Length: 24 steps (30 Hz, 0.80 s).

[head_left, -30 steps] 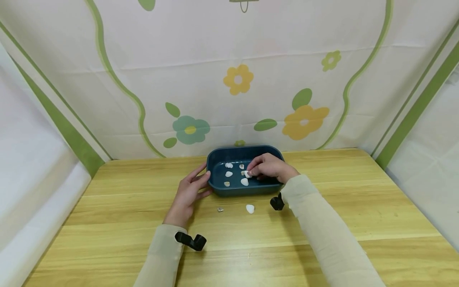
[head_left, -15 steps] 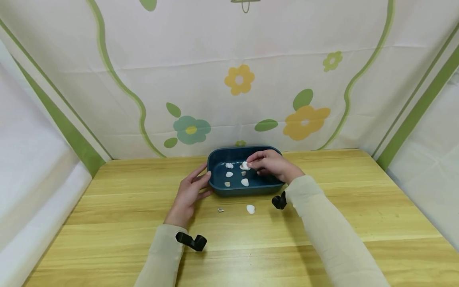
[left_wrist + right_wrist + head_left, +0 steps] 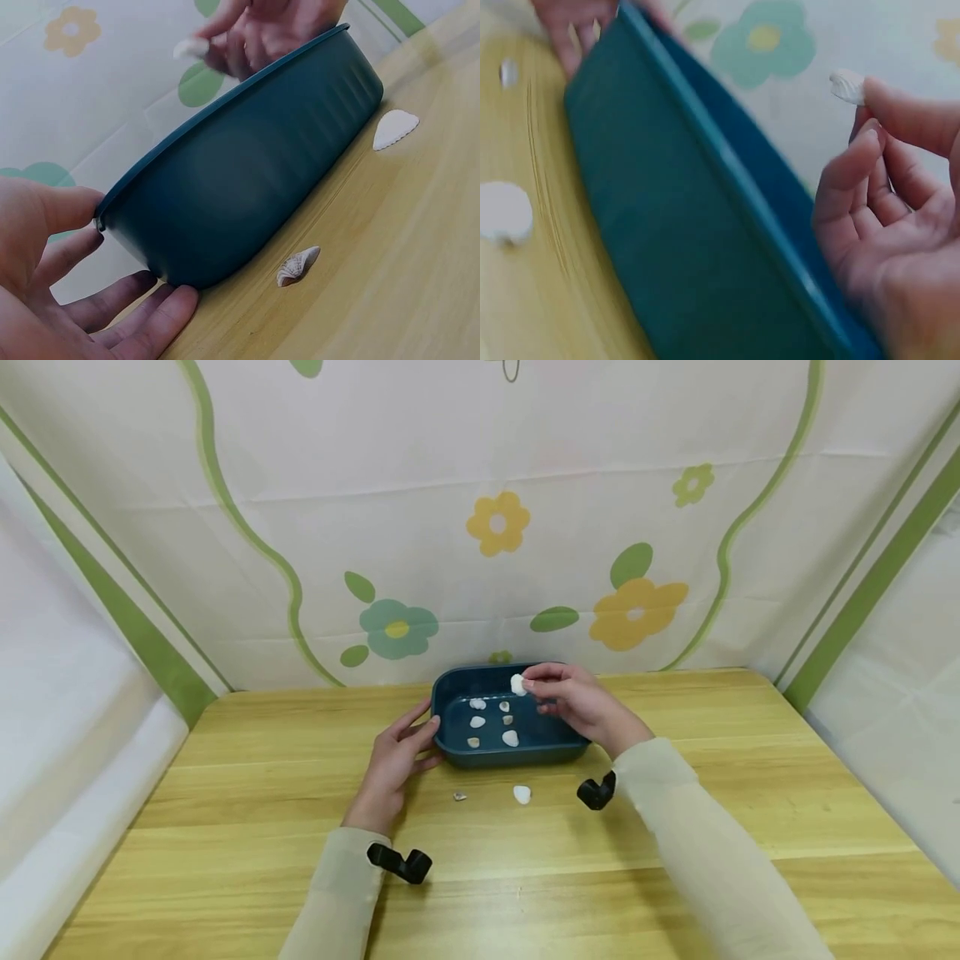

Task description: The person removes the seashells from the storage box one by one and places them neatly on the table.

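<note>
In the head view a dark blue rectangular tray [image 3: 551, 752] stands near the table's far edge with two columns of small shells inside, among them a white shell [image 3: 510, 738] and a tan one [image 3: 473, 742]. My left hand [image 3: 395, 760] holds the tray's left end, thumb on the rim and fingers spread along the end wall down to the table, as the left wrist view shows. My right hand [image 3: 573, 697] pinches a white ridged seashell [image 3: 847, 86] between thumb and fingertips, raised above the tray's right half.
On the table [image 3: 247, 860] in front of the tray lie a small brownish shell [image 3: 298, 265] and a white fan-shaped shell [image 3: 395, 129]. Behind the tray hangs a flower-printed curtain [image 3: 450, 568]. Black wrist mounts [image 3: 401, 862] jut from both sleeves.
My right hand has lifted the white shell up from the tray's inner shells toward the far rim, drawing slightly right. The left hand and the tray stay in place.
</note>
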Each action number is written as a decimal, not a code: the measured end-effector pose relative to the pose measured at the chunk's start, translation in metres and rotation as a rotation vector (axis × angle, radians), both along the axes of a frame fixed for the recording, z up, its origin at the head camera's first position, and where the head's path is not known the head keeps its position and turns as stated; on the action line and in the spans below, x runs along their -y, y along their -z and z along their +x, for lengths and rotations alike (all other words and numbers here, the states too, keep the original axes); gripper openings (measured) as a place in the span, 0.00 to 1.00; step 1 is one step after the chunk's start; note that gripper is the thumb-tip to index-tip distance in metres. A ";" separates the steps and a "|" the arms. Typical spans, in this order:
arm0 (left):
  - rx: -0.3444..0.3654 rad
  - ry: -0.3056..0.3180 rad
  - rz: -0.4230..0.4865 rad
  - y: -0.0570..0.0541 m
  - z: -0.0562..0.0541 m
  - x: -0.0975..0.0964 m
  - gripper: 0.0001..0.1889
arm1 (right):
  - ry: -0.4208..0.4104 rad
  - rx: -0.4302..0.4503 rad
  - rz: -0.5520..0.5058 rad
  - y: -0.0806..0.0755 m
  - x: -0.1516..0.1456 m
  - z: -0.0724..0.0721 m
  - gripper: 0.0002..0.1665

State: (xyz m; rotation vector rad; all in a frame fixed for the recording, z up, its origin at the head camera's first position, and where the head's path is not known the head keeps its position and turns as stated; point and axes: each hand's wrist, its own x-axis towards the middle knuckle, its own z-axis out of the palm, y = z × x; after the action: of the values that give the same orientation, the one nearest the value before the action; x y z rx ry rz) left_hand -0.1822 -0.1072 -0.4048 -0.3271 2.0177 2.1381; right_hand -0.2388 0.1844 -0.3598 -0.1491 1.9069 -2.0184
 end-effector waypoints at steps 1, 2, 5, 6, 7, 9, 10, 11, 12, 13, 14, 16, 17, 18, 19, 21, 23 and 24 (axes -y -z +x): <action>0.002 0.000 0.001 0.000 0.000 0.000 0.25 | 0.005 0.003 -0.031 -0.001 -0.002 0.004 0.06; 0.003 0.000 0.000 0.000 0.000 0.000 0.25 | 0.004 0.008 -0.068 -0.001 -0.004 0.009 0.08; 0.008 -0.001 -0.004 -0.001 0.000 0.000 0.25 | -0.001 0.033 -0.178 -0.002 -0.010 0.025 0.13; 0.010 -0.001 -0.005 0.000 0.000 0.000 0.25 | -0.009 0.035 -0.203 -0.003 -0.011 0.031 0.14; 0.010 -0.002 -0.005 0.000 0.000 0.000 0.25 | -0.020 0.030 -0.217 -0.002 -0.013 0.038 0.15; 0.006 -0.002 -0.008 0.000 0.001 -0.001 0.25 | -0.051 0.010 -0.223 -0.002 -0.017 0.050 0.15; 0.003 -0.003 -0.009 0.000 0.001 -0.001 0.25 | -0.066 -0.009 -0.213 -0.002 -0.019 0.057 0.14; 0.001 -0.006 -0.010 0.000 0.001 -0.001 0.25 | -0.080 -0.025 -0.201 -0.001 -0.021 0.062 0.13; -0.001 -0.009 -0.012 0.000 0.001 -0.001 0.25 | -0.095 -0.043 -0.188 0.000 -0.023 0.068 0.12; -0.004 -0.012 -0.015 0.000 0.001 -0.002 0.25 | -0.109 -0.058 -0.177 0.001 -0.026 0.074 0.12; -0.006 -0.015 -0.016 0.001 0.001 -0.002 0.25 | -0.122 -0.062 -0.165 0.002 -0.028 0.079 0.11; -0.005 -0.017 -0.015 0.001 0.001 -0.002 0.24 | -0.150 -0.061 -0.140 0.007 -0.034 0.089 0.11; -0.005 -0.017 -0.013 0.001 0.001 -0.002 0.24 | -0.164 -0.049 -0.127 0.011 -0.037 0.093 0.11; -0.004 -0.014 -0.011 0.001 0.002 -0.002 0.24 | -0.174 -0.034 -0.114 0.014 -0.040 0.097 0.11; -0.003 -0.013 -0.009 0.001 0.001 -0.002 0.24 | -0.177 -0.015 -0.103 0.018 -0.042 0.101 0.11; -0.006 -0.009 -0.005 0.001 0.001 -0.002 0.25 | -0.164 0.020 -0.072 0.026 -0.047 0.105 0.11; -0.007 -0.007 -0.006 0.001 0.001 -0.001 0.25 | -0.129 0.051 -0.039 0.033 -0.051 0.107 0.09; -0.007 -0.007 -0.007 0.001 0.000 -0.001 0.25 | -0.104 0.063 -0.017 0.036 -0.052 0.108 0.07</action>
State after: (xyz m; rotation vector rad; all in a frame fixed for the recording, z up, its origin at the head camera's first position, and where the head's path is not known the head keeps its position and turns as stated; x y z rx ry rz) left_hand -0.1819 -0.1061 -0.4063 -0.3288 2.0311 2.1395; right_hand -0.1310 0.2362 -0.3962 -0.1834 1.8059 -1.9488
